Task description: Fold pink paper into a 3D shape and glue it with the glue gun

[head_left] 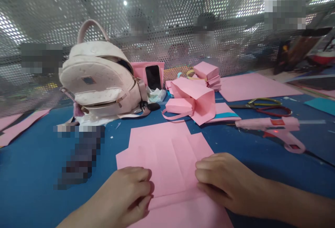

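"So, how does the paper (167,154) look?"

"Pale pink, with a stepped outline: one notch on the left hand's side near the far edge, another on the right hand's side. Long creases run away from the hands, and one crosses between them."

"And where is it?"

"On the blue table (31,168), between the two hands and partly under them, its near end running out of view."

"How are the hands set?"

"Left hand (133,189) has its fingers curled in on the paper, by one end of the cross crease. Right hand (225,179) is bent much the same way by the other end. Neither is spread, but I can't tell whether they're pinching it."

"Anything near them?"

"Past the right hand lies a pink glue gun (270,125) with a small red light, then scissors (261,106) beyond. Ahead of both hands sits a small pink box (179,106) with a looped strip. Beyond the left hand stands a cream backpack (99,78)."
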A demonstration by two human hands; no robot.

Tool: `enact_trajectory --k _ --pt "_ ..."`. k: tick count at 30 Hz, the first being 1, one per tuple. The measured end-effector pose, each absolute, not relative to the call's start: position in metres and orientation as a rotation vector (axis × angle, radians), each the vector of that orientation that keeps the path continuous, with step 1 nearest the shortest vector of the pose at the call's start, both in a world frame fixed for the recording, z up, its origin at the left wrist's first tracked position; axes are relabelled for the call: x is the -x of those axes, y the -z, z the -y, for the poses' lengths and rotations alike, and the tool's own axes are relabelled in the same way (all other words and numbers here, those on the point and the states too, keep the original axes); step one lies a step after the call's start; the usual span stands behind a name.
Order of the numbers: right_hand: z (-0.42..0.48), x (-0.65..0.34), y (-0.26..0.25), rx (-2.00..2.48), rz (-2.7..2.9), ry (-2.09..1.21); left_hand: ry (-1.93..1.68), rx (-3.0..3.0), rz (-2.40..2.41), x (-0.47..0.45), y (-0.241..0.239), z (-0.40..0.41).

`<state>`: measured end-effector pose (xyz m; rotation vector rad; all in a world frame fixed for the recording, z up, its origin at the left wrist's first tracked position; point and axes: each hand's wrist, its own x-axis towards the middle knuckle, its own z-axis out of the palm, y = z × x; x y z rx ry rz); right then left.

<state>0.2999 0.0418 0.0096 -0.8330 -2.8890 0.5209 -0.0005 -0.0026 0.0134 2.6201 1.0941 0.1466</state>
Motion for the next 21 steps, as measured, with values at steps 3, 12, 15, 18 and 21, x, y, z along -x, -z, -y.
enact_trajectory --k 3,12,15,18,21 --pt "-0.041 -0.299 -0.007 0.815 2.904 -0.483 -0.155 -2.658 -1.084 0.000 -0.011 0.002" --pt "-0.041 -0.299 -0.007 0.782 2.891 -0.429 -0.265 -2.767 -1.105 -0.004 -0.006 0.005" --pt "-0.041 -0.299 -0.007 0.784 2.890 -0.429 -0.284 -2.787 -1.101 -0.004 -0.005 0.006" --pt "-0.041 -0.299 -0.007 0.785 2.889 -0.433 -0.299 -2.791 -1.095 -0.003 -0.003 0.005" --pt "-0.041 -0.299 -0.008 0.789 2.894 -0.435 -0.321 -2.811 -1.112 -0.004 -0.005 0.006"
